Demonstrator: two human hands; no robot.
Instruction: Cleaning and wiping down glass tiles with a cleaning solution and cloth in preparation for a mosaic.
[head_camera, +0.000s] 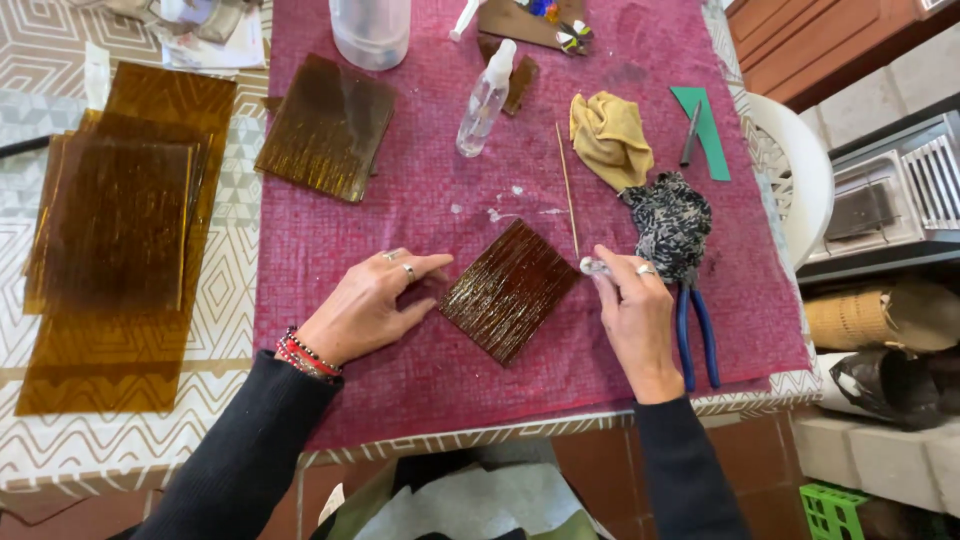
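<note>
A small square of brown textured glass (510, 290) lies tilted like a diamond on the magenta cloth (400, 380). My left hand (365, 308) rests flat on the cloth, its fingertips touching the glass's left corner. My right hand (632, 320) is closed around a small pale tool (592, 266) whose tip meets the glass's right corner. Rings show on both hands, and beaded bracelets circle the left wrist.
Another brown glass square (328, 125) lies at the back left; a stack of amber sheets (120, 230) sits far left. A spray bottle (485, 100), thin wooden stick (568, 190), yellow cloth (610, 138), speckled rag (670, 225), blue-handled pliers (697, 335), green card (705, 128).
</note>
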